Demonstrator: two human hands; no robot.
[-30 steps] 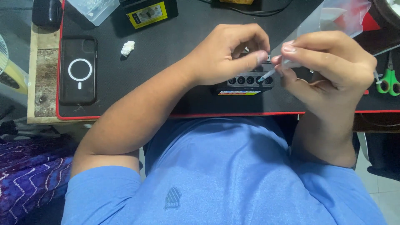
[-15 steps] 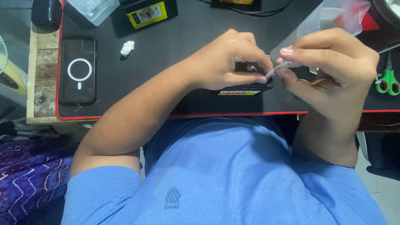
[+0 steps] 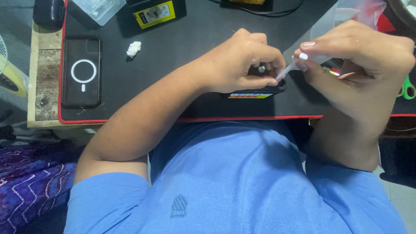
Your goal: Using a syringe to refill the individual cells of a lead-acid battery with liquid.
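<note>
Black desk mat (image 3: 182, 56) with a red edge covers the wooden table, and both hands meet over its near middle. Under the left hand (image 3: 242, 60) lies a small black tray (image 3: 260, 92) with a striped colour label on its near side; the fingers are curled down on top of it, pinning it to the mat, with a small round silver piece showing between them. The right hand (image 3: 359, 60) pinches a thin white stick (image 3: 289, 69) between thumb and forefinger, tilted so that its lower tip points down at the right end of the tray, touching or just above it; which one cannot be told. A dark phone (image 3: 81, 71) in a case with a white ring lies flat at the mat's left edge, well apart from the hands. A crumpled white wad (image 3: 134, 48) sits between phone and hands. Green-handled scissors (image 3: 406, 89) peek out beyond the right wrist. A black and yellow box (image 3: 156, 12) and a clear plastic tub (image 3: 99, 8) stand at the far side.
</note>
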